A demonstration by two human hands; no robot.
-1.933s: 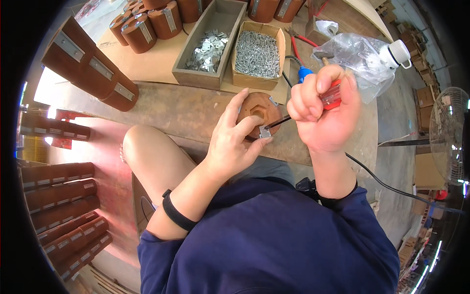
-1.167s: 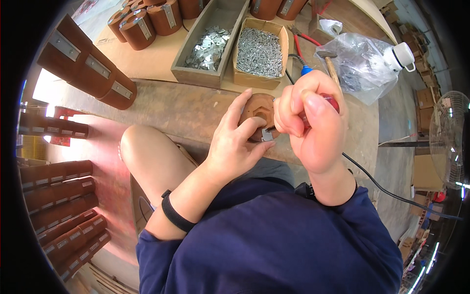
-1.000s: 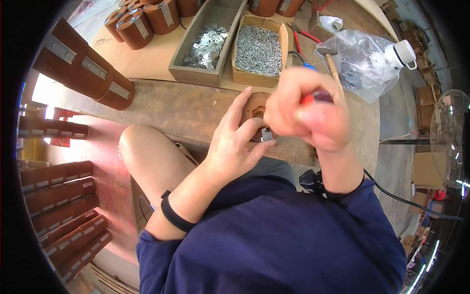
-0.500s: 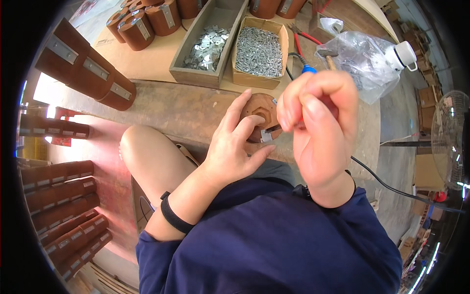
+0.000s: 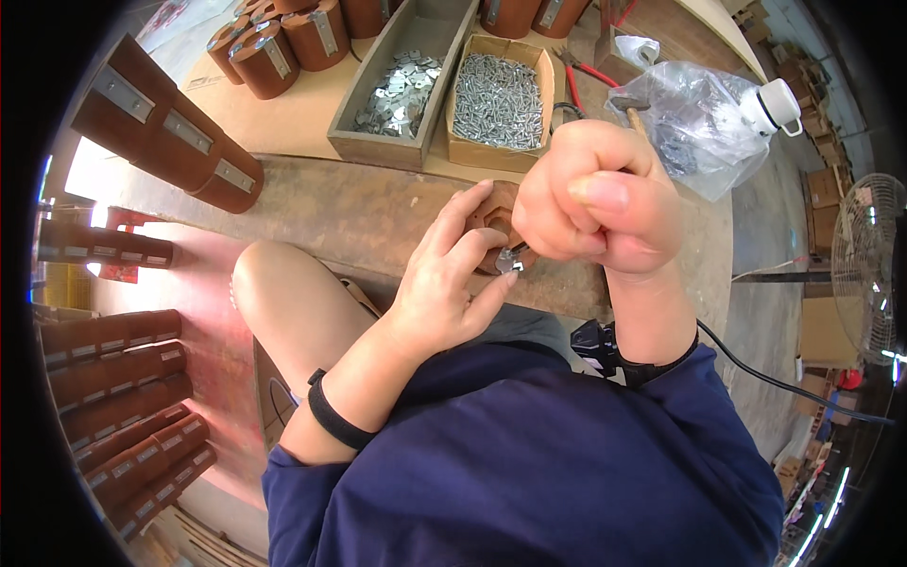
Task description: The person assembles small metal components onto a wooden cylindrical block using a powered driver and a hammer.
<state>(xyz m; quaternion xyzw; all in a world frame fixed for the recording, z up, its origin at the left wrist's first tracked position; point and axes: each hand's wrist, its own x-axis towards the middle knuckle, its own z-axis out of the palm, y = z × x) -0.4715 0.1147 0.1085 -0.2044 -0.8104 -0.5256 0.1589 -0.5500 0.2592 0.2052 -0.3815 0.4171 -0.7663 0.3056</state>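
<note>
My left hand steadies a round brown wooden piece with a stepped hollow in its face. Its thumb and index finger are beside a small shiny metal plate at the near edge of that piece. My right hand is a closed fist around a screwdriver, whose handle it hides. The thin dark shaft slants down to the metal plate. From beyond the fist a dark cord curves out.
Beyond my hands stand a wooden tray of metal plates and a cardboard box of screws. Red-handled pliers, a hammer and a plastic bag lie right of them. Stacked brown cylinders stand left; a fan is right.
My right hand has turned over into a tighter fist and shifted slightly left, covering the blue tool end. My left thumb has moved up close to the metal plate.
</note>
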